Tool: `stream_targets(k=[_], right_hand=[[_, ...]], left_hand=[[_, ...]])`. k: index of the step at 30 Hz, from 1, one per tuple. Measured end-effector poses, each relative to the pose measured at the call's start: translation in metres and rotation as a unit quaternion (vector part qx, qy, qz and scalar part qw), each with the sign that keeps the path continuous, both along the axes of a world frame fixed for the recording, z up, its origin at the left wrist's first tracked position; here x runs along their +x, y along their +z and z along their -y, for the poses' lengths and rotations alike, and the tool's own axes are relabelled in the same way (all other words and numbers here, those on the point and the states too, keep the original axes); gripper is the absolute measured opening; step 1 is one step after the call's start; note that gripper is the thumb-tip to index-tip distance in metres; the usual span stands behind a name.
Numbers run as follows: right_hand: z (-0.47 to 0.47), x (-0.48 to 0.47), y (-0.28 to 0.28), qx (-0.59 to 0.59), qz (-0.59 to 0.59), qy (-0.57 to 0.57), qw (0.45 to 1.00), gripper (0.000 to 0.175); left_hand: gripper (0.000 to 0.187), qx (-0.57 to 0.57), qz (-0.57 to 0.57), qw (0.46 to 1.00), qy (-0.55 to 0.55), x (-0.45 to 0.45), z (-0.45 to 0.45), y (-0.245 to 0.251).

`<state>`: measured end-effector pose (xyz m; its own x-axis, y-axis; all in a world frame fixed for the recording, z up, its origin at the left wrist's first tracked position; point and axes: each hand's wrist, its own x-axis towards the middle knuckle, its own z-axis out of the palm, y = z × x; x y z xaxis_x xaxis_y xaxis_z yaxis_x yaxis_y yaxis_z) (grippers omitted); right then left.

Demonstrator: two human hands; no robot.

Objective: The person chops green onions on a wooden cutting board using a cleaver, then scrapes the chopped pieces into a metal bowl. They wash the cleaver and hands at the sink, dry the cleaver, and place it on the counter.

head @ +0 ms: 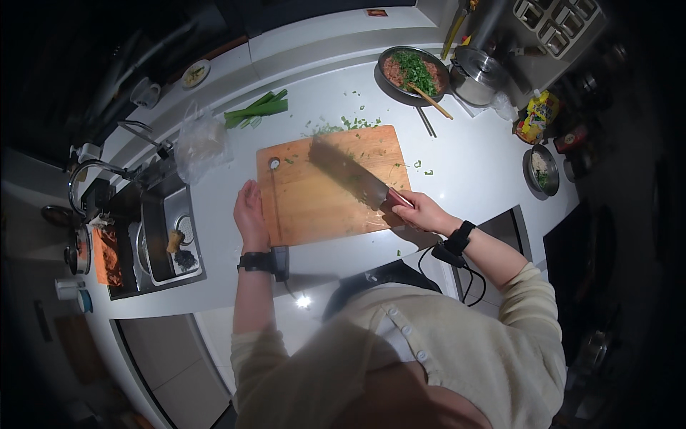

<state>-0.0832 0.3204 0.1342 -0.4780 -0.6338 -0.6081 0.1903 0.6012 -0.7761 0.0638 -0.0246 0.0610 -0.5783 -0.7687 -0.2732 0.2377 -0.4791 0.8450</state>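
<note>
My right hand (420,211) grips the dark red handle of a broad cleaver (348,174), its blade slanting over a wooden cutting board (300,209). The blade is slightly blurred. At the board's left edge rests my left hand (250,209), with no object visible in it; its fingers are partly curled and how far they part is unclear. Bits of chopped green leaves (362,123) lie along and beyond the board's far edge, with a few on the board. Longer green stalks (257,110) lie on the counter behind the board's left side.
A metal bowl (412,75) of minced meat and chopped greens, with chopsticks (431,101), stands at the back right beside a lidded pot (478,75). A smaller bowl (541,170) is at far right. A plastic bag (201,142) lies near the sink (170,236) at left.
</note>
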Motion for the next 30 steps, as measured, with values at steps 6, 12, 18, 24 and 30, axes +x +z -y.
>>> stream_targets(k=[6,12,18,24,30], right_hand=[[-0.021,0.000,-0.011,-0.078,-0.028,0.137,0.987,0.044],[-0.026,-0.021,-0.014,-0.048,-0.061,0.120,0.990,0.041],[-0.025,-0.044,-0.011,-0.074,-0.157,0.087,0.981,0.039],[0.015,-0.084,-0.005,-0.025,-0.386,0.069,0.919,0.034],[0.012,-0.073,-0.016,-0.005,-0.429,0.141,0.892,0.027]], left_hand=[[0.047,-0.057,0.029,0.997,0.045,0.003,-0.001,-0.027],[0.049,-0.177,0.115,0.976,0.060,0.016,-0.012,-0.052],[0.044,-0.266,0.182,0.946,-0.024,0.000,-0.056,-0.032],[0.047,-0.282,0.127,0.948,-0.069,-0.042,-0.064,0.010],[0.048,-0.381,0.281,0.876,-0.096,-0.064,-0.044,0.001]])
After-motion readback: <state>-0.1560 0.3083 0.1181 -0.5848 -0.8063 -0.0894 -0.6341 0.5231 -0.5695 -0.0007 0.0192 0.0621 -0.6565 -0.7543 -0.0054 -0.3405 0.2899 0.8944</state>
